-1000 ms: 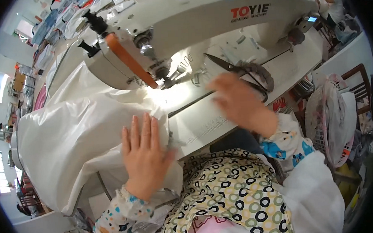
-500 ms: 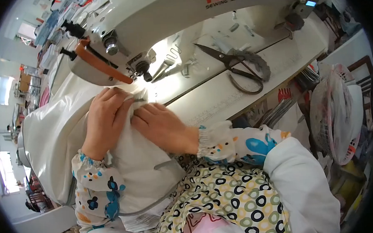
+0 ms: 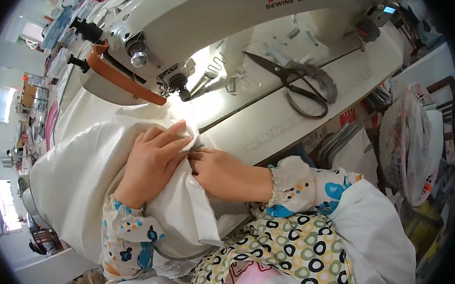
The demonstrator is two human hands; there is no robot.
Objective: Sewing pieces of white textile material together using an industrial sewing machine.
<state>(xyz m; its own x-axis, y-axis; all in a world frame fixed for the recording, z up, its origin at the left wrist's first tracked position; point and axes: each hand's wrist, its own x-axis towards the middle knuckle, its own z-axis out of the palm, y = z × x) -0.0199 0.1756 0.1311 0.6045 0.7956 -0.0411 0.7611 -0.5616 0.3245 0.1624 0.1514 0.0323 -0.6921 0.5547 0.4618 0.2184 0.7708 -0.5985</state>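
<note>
A large sheet of glossy white fabric [image 3: 91, 166] with grey edging is spread over the sewing machine's bed and hangs toward my lap. My left hand [image 3: 153, 162] lies on top of it, thumb and fingers pinching a fold close to the edge. Just to its right, my right hand [image 3: 229, 175] grips the same edge, its fingertips partly hidden by the cloth. Both hands are on the near side of the sewing machine [image 3: 214, 18], a little short of its lit needle area. Under the hands, a creased flap of the fabric drops toward the patterned apron [image 3: 291, 247].
Black scissors [image 3: 289, 83] lie on the bed right of the needle, beside a grey fuzzy strip [image 3: 317, 79]. Small metal parts are scattered behind them. An orange lever [image 3: 124, 78] juts from the machine head. A plastic-covered fan [image 3: 407, 146] stands at the right.
Both hands have drawn back from the needle, toward me and to the right, bringing the fabric edge along. A fold of cloth now stands up below them.
</note>
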